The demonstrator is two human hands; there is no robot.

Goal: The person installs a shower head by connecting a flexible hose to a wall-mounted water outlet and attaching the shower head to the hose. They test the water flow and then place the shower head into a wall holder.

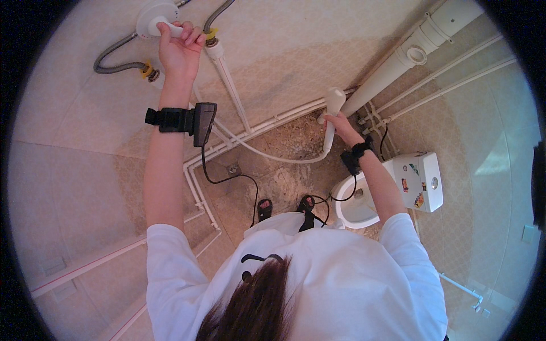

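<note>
At the upper left my left hand (pixel 181 52) is closed round the white lever handle (pixel 166 28) of a round white shower valve (pixel 149 16) on the tiled wall. My right hand (pixel 341 127), right of the middle, grips the handle of a white shower head (pixel 335 100). The shower head is held upward in the picture, near the corner of the wall. From its lower end a white hose (pixel 278 159) curves left towards the wall below the valve. No water can be made out coming from the shower head.
Grey braided hoses (pixel 111 70) with yellow fittings join white pipes (pixel 228 85) under the valve. A thick white drainpipe (pixel 392 74) runs up the corner. The white toilet (pixel 421 182) stands to the right. A floor drain (pixel 234 169) lies by my feet; black cables (pixel 239 177) hang from both wrists.
</note>
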